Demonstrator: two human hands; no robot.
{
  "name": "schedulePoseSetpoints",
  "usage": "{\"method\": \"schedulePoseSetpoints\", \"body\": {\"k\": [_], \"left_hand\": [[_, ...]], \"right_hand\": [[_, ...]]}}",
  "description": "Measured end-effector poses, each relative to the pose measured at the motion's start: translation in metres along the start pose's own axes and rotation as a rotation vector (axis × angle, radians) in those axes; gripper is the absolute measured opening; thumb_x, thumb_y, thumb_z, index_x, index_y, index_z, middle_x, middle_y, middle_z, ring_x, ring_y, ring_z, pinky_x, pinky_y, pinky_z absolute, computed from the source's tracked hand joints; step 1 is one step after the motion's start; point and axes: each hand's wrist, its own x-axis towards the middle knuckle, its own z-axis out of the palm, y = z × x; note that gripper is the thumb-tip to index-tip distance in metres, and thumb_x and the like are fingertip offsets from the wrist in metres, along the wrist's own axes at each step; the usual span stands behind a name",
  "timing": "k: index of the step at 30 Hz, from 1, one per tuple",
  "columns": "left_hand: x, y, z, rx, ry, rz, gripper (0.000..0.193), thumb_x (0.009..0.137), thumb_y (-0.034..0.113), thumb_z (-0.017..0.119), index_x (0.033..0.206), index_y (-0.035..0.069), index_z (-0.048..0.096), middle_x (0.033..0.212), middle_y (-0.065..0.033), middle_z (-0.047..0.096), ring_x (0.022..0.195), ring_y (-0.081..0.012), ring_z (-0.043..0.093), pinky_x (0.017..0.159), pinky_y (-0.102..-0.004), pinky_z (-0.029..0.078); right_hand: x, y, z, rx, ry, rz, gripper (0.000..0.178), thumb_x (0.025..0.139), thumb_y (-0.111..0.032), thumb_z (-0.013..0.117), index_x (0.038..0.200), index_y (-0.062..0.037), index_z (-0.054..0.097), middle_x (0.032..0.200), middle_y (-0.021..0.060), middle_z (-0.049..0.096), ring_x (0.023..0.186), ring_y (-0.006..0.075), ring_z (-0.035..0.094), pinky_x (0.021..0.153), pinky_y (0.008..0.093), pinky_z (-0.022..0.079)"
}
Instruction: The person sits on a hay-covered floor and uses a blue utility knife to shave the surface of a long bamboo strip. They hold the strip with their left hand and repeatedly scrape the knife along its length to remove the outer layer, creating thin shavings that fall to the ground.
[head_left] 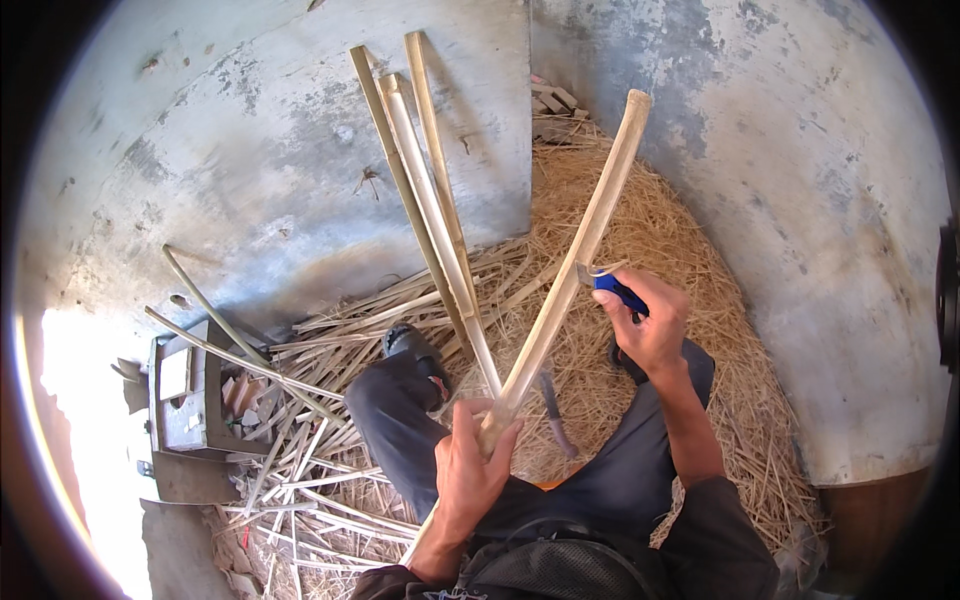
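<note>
"If you had to handle that strip point(557, 298), how would it feel?"

"Light, I'd judge, and stiff with a little spring: gripped by hand only near one end, it holds its line above the heap point(720, 420) of shreds. Dry rather than slippery, probably, but its edges may splinter."

"Where should one take hold?"

"Near end, I'd say, well away from the blade. That's where the left hand point(468, 472) has it, closed round, thumb on one side and fingers on the other, at the heap's near left."

"And the right hand point(655, 318)?"

"Curled firmly over a blue knife point(622, 290), above the heap's middle. The blade meets the strip's right edge; how deeply, I cannot tell."

"What does the strip look like?"

"Long, narrow, pale tan, nearly straight. Its face seems shallowly hollowed between lighter edges, like split cane. Slanting across the heap, it ends in a blunt tip past the far side. Three poles point(425, 190) of similar colour stand left of the heap."
</note>
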Motion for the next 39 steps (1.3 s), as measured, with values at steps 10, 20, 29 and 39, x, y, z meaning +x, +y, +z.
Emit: {"method": "schedulePoseSetpoints", "body": {"k": [10, 20, 29, 39], "left_hand": [[-0.017, -0.014, -0.006, 0.029, -0.020, -0.035, 0.036, 0.096, 0.011, 0.082, 0.121, 0.003, 0.058, 0.063, -0.0146, 0.066, 0.048, -0.0229, 0.061, 0.050, -0.0361, 0.041], [-0.033, -0.023, -0.017, 0.037, -0.046, -0.076, 0.037, 0.096, 0.013, 0.083, 0.122, 0.003, 0.058, 0.065, -0.0162, 0.068, 0.049, -0.0247, 0.064, 0.051, -0.0366, 0.042], [-0.042, -0.026, -0.025, 0.028, -0.058, -0.136, 0.038, 0.098, 0.021, 0.083, 0.121, 0.004, 0.058, 0.061, -0.0118, 0.059, 0.050, -0.0327, 0.061, 0.052, -0.0444, 0.043], [-0.046, -0.037, -0.028, 0.042, -0.055, -0.140, 0.038, 0.099, 0.021, 0.082, 0.122, 0.004, 0.057, 0.061, -0.0124, 0.059, 0.051, -0.0342, 0.062, 0.053, -0.0458, 0.045]], "right_hand": [[0.005, 0.020, -0.001, 0.001, -0.005, 0.025, 0.037, 0.099, -0.039, 0.083, 0.105, -0.0031, 0.083, 0.083, 0.0087, 0.079, 0.062, 0.0163, 0.071, 0.055, 0.0299, 0.053], [0.022, 0.038, -0.003, -0.024, 0.016, 0.043, 0.043, 0.099, -0.045, 0.082, 0.105, -0.0026, 0.083, 0.082, 0.0076, 0.079, 0.063, 0.0169, 0.072, 0.057, 0.0304, 0.054], [0.040, 0.053, -0.002, -0.086, -0.044, 0.056, 0.041, 0.098, -0.046, 0.082, 0.107, -0.0059, 0.085, 0.080, 0.0074, 0.079, 0.064, 0.0170, 0.072, 0.060, 0.0311, 0.054], [0.055, 0.065, 0.003, -0.156, -0.094, 0.016, 0.039, 0.099, -0.044, 0.082, 0.108, -0.0066, 0.085, 0.080, 0.0074, 0.080, 0.064, 0.0177, 0.073, 0.059, 0.0326, 0.054]]}}
